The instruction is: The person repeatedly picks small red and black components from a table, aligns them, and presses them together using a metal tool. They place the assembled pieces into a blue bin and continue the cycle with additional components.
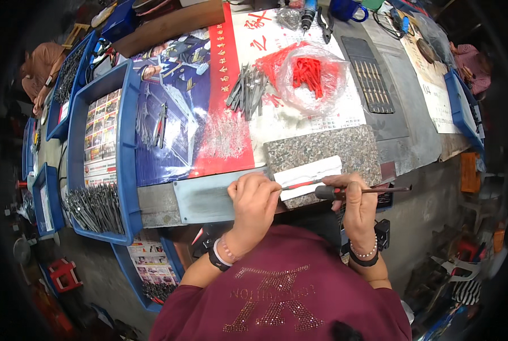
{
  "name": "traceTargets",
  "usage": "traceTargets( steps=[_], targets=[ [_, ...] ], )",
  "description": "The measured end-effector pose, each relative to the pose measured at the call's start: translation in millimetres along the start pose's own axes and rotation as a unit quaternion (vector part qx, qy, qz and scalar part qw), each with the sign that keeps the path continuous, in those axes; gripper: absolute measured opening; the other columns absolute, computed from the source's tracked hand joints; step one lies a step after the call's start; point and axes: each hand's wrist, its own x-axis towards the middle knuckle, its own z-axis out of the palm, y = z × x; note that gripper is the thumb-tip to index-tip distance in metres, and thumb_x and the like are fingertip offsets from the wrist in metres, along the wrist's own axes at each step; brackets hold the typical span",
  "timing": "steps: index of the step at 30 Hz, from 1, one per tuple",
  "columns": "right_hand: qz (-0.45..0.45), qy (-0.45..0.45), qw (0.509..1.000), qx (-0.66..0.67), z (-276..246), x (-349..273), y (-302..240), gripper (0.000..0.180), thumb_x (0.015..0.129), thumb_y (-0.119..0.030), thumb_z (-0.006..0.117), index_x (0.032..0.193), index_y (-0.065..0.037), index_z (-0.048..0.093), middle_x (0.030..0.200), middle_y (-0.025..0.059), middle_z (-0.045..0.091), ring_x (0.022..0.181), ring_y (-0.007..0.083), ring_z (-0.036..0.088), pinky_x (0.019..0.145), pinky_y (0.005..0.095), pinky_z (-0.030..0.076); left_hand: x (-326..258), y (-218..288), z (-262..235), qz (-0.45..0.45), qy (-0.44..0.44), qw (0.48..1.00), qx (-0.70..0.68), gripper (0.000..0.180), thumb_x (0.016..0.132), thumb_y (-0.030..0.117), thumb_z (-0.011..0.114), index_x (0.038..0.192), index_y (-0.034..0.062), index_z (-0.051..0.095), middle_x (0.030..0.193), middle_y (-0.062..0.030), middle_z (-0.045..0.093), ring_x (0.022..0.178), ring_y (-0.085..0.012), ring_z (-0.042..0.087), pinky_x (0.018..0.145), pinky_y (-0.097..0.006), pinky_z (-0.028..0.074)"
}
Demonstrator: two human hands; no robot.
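Note:
My left hand (255, 203) is closed, its fingertips pinching one end of a thin strip with a red middle (302, 185). That strip lies across a white grooved block (309, 170), which rests on a speckled granite slab (345, 141). My right hand (356, 206) is wrapped round a screwdriver (329, 193) with a dark handle. Its long shaft points right, away from the strip. The right thumb and index finger are close to the strip's right end; whether they touch it I cannot tell.
A plastic bag of red pieces (309, 78) sits beyond the slab, beside a pile of dark metal strips (247, 90). A blue bin (130, 165) of thin dark pieces stands left. A tool case (368, 79) lies right. Other people sit at both far sides.

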Motion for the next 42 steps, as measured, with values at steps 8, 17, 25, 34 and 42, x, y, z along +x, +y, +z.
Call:
traceTargets(
  steps=[8, 17, 25, 34, 42],
  targets=[
    [-0.110, -0.053, 0.985, -0.122, 9.6, -5.1, 16.7, 0.034, 0.100, -0.018, 0.038, 0.094, 0.002, 0.064, 0.073, 0.0068, 0.061, 0.054, 0.0090, 0.052, 0.051, 0.0235, 0.043, 0.7, 1.3, -0.7, 0.026, -0.002, 0.999, 0.024, 0.010, 0.074, 0.006, 0.068, 0.082, 0.0076, 0.063, 0.087, -0.0089, 0.059, 0.087, -0.0283, 0.055, 0.080, -0.039, 0.035],
    [-0.045, -0.036, 0.996, -0.067, 8.7, -4.4, 11.2, 0.028, 0.098, -0.022, 0.041, 0.089, -0.003, 0.059, 0.076, 0.0176, 0.058, 0.068, 0.0373, 0.057, 0.059, 0.0409, 0.043, -0.3, 2.3, -2.2, 0.042, -0.015, 0.998, 0.037, 0.013, 0.074, 0.009, 0.068, 0.085, 0.0088, 0.061, 0.086, -0.0075, 0.057, 0.091, -0.0278, 0.054, 0.083, -0.039, 0.032],
    [0.011, -0.019, 0.999, 0.028, 4.4, -3.9, 9.2, 0.038, 0.102, -0.021, 0.034, 0.099, 0.004, 0.063, 0.092, 0.0103, 0.065, 0.062, 0.0078, 0.053, 0.055, 0.0203, 0.045, -0.4, 2.8, -2.7, 0.029, -0.003, 0.999, 0.045, 0.014, 0.072, 0.005, 0.070, 0.084, 0.0080, 0.063, 0.086, -0.0072, 0.058, 0.092, -0.0278, 0.056, 0.082, -0.038, 0.034],
    [-0.199, -0.044, 0.975, -0.083, 21.8, 14.4, -24.2, 0.032, 0.099, -0.022, 0.043, 0.096, 0.003, 0.063, 0.097, 0.0139, 0.065, 0.076, 0.0165, 0.063, 0.060, 0.0246, 0.049, 3.0, 4.8, -4.7, 0.022, 0.001, 0.999, 0.024, 0.015, 0.073, 0.006, 0.070, 0.086, 0.0086, 0.063, 0.086, -0.0059, 0.057, 0.095, -0.0267, 0.056, 0.083, -0.039, 0.033],
    [-0.040, -0.040, 0.998, -0.033, 13.2, 18.2, -9.8, 0.038, 0.102, -0.022, 0.036, 0.102, 0.005, 0.062, 0.097, 0.0125, 0.064, 0.067, 0.0100, 0.056, 0.056, 0.0213, 0.046, 3.4, 3.7, -4.0, 0.022, -0.001, 1.000, 0.016, 0.016, 0.071, 0.003, 0.070, 0.085, 0.0082, 0.063, 0.085, -0.0058, 0.057, 0.094, -0.0267, 0.056, 0.082, -0.038, 0.033]
  ],
)
